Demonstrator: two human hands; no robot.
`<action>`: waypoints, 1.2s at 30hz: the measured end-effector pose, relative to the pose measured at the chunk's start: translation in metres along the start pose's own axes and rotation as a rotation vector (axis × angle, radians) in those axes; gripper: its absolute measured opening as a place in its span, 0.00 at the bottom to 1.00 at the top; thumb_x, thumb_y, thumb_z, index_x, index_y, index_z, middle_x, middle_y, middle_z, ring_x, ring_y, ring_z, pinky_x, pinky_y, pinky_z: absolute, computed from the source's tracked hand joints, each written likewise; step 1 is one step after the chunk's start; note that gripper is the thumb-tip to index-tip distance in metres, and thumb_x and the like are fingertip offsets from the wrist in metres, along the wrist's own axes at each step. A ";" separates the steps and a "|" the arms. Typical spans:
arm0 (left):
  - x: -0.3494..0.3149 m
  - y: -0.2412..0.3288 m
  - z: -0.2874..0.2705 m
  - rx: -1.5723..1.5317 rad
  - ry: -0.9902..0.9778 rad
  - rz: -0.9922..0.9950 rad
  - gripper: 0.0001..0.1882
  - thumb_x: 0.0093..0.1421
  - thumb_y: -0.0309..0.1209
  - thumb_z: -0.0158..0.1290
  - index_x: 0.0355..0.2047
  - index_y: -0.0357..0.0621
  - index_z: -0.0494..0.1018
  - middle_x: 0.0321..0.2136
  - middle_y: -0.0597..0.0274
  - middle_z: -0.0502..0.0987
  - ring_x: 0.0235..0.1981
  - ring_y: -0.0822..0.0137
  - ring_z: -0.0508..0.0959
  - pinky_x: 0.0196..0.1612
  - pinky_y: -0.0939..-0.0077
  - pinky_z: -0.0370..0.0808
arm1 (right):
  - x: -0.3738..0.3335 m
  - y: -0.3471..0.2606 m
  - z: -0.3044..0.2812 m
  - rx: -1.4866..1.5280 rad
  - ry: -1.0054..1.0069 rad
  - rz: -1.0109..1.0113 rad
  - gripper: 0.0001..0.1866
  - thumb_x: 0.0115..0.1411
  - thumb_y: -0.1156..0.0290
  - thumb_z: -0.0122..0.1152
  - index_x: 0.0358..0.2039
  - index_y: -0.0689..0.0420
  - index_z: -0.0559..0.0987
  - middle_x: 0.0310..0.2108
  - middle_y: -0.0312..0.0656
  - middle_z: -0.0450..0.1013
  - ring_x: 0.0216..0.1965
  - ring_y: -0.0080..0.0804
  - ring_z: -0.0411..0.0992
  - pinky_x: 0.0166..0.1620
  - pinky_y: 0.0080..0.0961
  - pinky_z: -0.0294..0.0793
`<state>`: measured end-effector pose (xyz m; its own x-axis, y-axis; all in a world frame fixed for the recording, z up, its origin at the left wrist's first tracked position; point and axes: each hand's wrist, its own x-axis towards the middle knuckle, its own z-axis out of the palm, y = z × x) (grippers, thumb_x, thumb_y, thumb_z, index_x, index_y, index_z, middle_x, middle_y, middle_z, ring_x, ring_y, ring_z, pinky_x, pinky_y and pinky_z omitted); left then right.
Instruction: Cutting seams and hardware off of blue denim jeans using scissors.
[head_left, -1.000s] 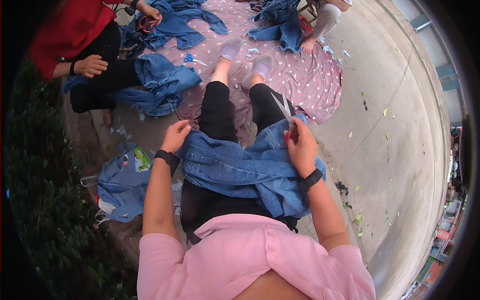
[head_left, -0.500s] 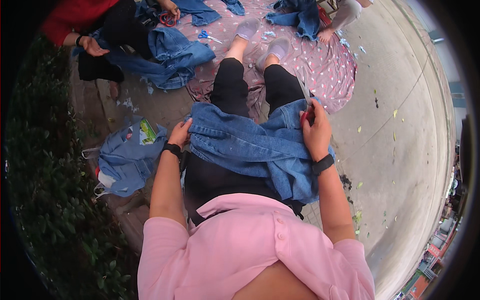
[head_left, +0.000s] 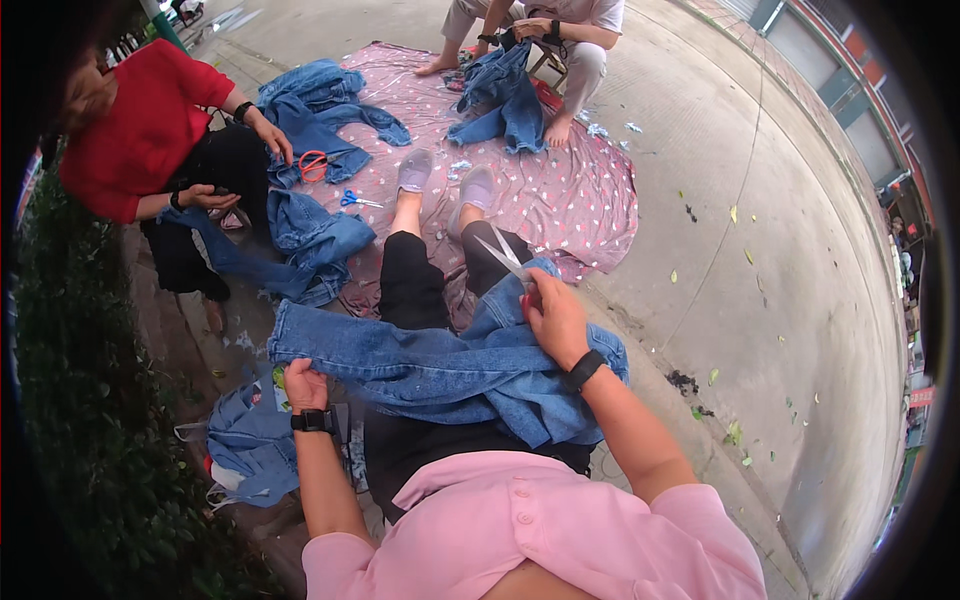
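Note:
A pair of blue jeans (head_left: 430, 365) lies across my lap, one leg stretched out to the left. My left hand (head_left: 305, 384) pinches the edge of that leg near its hem. In my right hand (head_left: 556, 318) is a pair of scissors (head_left: 505, 257), whose blades stand apart and point up and away to the left, above my knee. Its handles are mostly hidden by my fingers. My right hand rests over the jeans near their right part.
A patterned pink cloth (head_left: 590, 215) covers the ground ahead, holding blue-handled scissors (head_left: 358, 199) and jeans (head_left: 310, 95). Left sits a person in red (head_left: 165, 120) near orange-handled scissors (head_left: 313, 167); another person (head_left: 585, 40) handles denim (head_left: 500, 95) ahead. A denim bag (head_left: 250, 450) lies beside me.
My left hand has moved out to the left, and the jeans leg is now drawn straighter. The scissor blades have spread apart. The view has tilted up, showing more of both people.

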<state>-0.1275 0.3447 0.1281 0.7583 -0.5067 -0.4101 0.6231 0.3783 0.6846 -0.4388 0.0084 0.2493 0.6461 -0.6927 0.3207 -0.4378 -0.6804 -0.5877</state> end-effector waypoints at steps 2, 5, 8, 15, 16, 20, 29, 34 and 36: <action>-0.010 -0.003 0.051 0.042 -0.038 0.086 0.24 0.44 0.17 0.44 0.45 0.40 0.66 0.40 0.60 0.73 0.41 0.61 0.75 0.45 0.65 0.72 | -0.003 0.008 -0.005 -0.012 0.037 -0.012 0.22 0.50 0.75 0.59 0.48 0.54 0.70 0.33 0.43 0.72 0.35 0.42 0.72 0.37 0.32 0.71; -0.043 0.012 0.110 0.125 -0.094 0.244 0.32 0.42 0.17 0.43 0.53 0.38 0.62 0.46 0.59 0.70 0.47 0.59 0.72 0.52 0.64 0.68 | -0.002 0.002 -0.010 -0.016 0.020 -0.014 0.22 0.50 0.76 0.59 0.47 0.54 0.70 0.32 0.42 0.72 0.35 0.41 0.72 0.36 0.33 0.71; -0.063 0.012 0.145 0.196 -0.188 0.331 0.37 0.41 0.16 0.42 0.57 0.37 0.58 0.51 0.57 0.68 0.52 0.60 0.69 0.56 0.66 0.64 | -0.003 -0.006 -0.014 -0.002 -0.001 -0.027 0.22 0.49 0.77 0.59 0.46 0.54 0.70 0.31 0.41 0.71 0.34 0.41 0.72 0.36 0.33 0.71; -0.090 -0.021 0.211 0.304 -0.397 0.291 0.43 0.39 0.15 0.41 0.62 0.35 0.50 0.51 0.55 0.68 0.50 0.64 0.70 0.53 0.74 0.66 | -0.009 -0.004 -0.019 0.003 0.084 -0.047 0.22 0.48 0.78 0.58 0.46 0.54 0.70 0.30 0.42 0.72 0.32 0.43 0.72 0.34 0.34 0.71; -0.094 -0.026 0.218 0.341 -0.408 0.262 0.44 0.39 0.15 0.41 0.63 0.34 0.49 0.47 0.55 0.70 0.46 0.66 0.72 0.49 0.77 0.68 | -0.010 -0.003 -0.020 0.003 0.088 -0.041 0.22 0.48 0.78 0.58 0.46 0.54 0.70 0.30 0.42 0.72 0.32 0.43 0.72 0.34 0.34 0.71; -0.097 -0.042 0.205 0.523 -0.419 0.173 0.42 0.41 0.16 0.44 0.62 0.34 0.52 0.27 0.66 0.71 0.29 0.76 0.70 0.35 0.87 0.65 | -0.011 -0.002 -0.011 0.089 0.010 0.007 0.17 0.53 0.72 0.56 0.45 0.52 0.69 0.32 0.44 0.71 0.36 0.45 0.70 0.37 0.37 0.70; -0.101 -0.057 0.204 0.566 -0.369 0.156 0.34 0.44 0.16 0.45 0.56 0.36 0.63 0.28 0.69 0.70 0.30 0.78 0.69 0.35 0.87 0.65 | -0.008 0.009 -0.005 0.085 0.025 -0.028 0.21 0.51 0.76 0.59 0.48 0.57 0.70 0.30 0.44 0.72 0.32 0.41 0.72 0.35 0.33 0.71; -0.106 -0.058 0.198 0.575 -0.407 0.095 0.31 0.44 0.16 0.45 0.53 0.36 0.66 0.28 0.71 0.69 0.29 0.79 0.69 0.35 0.88 0.64 | -0.011 -0.001 -0.013 0.132 0.068 0.005 0.19 0.53 0.76 0.59 0.47 0.57 0.70 0.29 0.44 0.71 0.31 0.42 0.71 0.35 0.34 0.69; -0.108 -0.058 0.202 0.574 -0.394 0.088 0.30 0.45 0.16 0.45 0.52 0.35 0.67 0.28 0.71 0.69 0.29 0.79 0.69 0.34 0.88 0.64 | -0.016 -0.004 -0.014 0.164 0.059 0.022 0.19 0.53 0.75 0.60 0.46 0.58 0.71 0.27 0.44 0.71 0.29 0.41 0.70 0.34 0.33 0.69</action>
<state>-0.2842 0.2216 0.2546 0.6079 -0.7769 -0.1638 0.2803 0.0170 0.9598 -0.4556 0.0187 0.2572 0.5977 -0.7230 0.3464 -0.3406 -0.6201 -0.7067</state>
